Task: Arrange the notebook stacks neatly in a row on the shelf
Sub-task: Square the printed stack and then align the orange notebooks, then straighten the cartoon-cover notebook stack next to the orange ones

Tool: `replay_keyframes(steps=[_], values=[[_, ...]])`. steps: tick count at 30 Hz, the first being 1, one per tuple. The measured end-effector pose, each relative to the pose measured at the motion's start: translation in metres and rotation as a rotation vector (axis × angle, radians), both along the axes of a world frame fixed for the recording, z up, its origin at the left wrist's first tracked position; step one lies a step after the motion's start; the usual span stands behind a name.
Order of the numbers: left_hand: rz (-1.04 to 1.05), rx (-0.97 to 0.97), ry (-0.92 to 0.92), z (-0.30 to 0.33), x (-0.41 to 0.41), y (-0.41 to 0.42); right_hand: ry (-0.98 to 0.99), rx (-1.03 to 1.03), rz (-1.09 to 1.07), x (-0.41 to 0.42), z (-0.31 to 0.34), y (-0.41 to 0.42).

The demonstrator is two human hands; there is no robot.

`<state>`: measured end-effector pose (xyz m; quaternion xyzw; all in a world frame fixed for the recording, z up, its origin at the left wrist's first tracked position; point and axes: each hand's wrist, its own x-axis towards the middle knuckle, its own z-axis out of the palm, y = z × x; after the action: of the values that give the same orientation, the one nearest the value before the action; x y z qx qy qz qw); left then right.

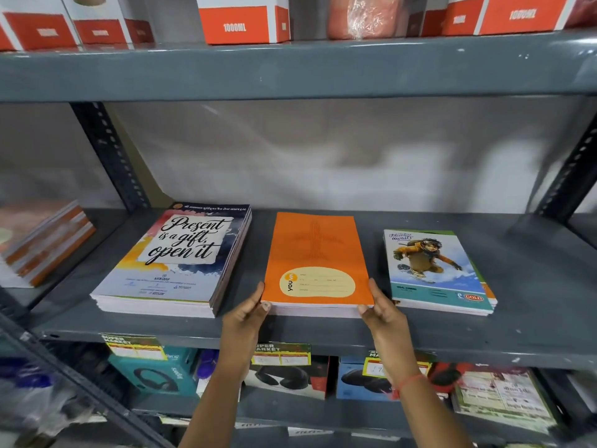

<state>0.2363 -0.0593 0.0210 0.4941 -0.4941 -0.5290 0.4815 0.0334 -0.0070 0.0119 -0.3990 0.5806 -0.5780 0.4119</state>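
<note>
Three notebook stacks lie flat on the grey shelf [323,331]: the "Present is a gift" stack [171,260] on the left, the orange stack [316,263] in the middle, the snowboarder stack [436,273] on the right. The left hand [248,313] and right hand [382,310] are clamped on the orange stack's two near corners, thumbs on the cover, probably so it can be squared and slid as one block. It sits apart from both neighbours, near the shelf's front edge, roughly in line with them.
</note>
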Motion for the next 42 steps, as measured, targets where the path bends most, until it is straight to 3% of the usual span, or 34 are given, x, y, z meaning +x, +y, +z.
replay_keyframes(steps=[11, 23, 27, 29, 31, 34, 36, 39, 42], values=[[0.162, 0.038, 0.035, -0.004, -0.007, -0.004, 0.007, 0.036, -0.144, 0.009, -0.001, -0.005], [0.151, 0.027, 0.027, -0.008, -0.005, -0.006, 0.022, 0.062, -0.200, 0.016, 0.005, -0.005], [0.280, -0.148, -0.254, 0.003, -0.021, 0.008, 0.174, 0.059, -0.193, 0.005, 0.011, 0.008], [0.264, -0.356, -0.322, 0.013, -0.043, 0.023, 0.299, 0.039, -0.392, -0.009, 0.008, 0.020], [0.103, -0.481, -0.345, 0.019, -0.075, 0.038, 0.307, -0.032, -0.625, -0.028, 0.012, 0.032], [-0.196, -0.377, -0.298, 0.025, -0.129, 0.055, 0.172, -0.134, -0.868, -0.067, 0.028, 0.043], [-0.281, -0.271, -0.297, 0.022, -0.164, 0.060, 0.106, -0.133, -0.898, -0.100, 0.030, 0.044], [-0.256, -0.132, -0.366, 0.015, -0.197, 0.059, 0.090, -0.029, -0.801, -0.144, 0.022, 0.040], [-0.143, 0.025, -0.294, 0.010, -0.211, 0.050, 0.096, 0.136, -0.590, -0.172, 0.014, 0.037]])
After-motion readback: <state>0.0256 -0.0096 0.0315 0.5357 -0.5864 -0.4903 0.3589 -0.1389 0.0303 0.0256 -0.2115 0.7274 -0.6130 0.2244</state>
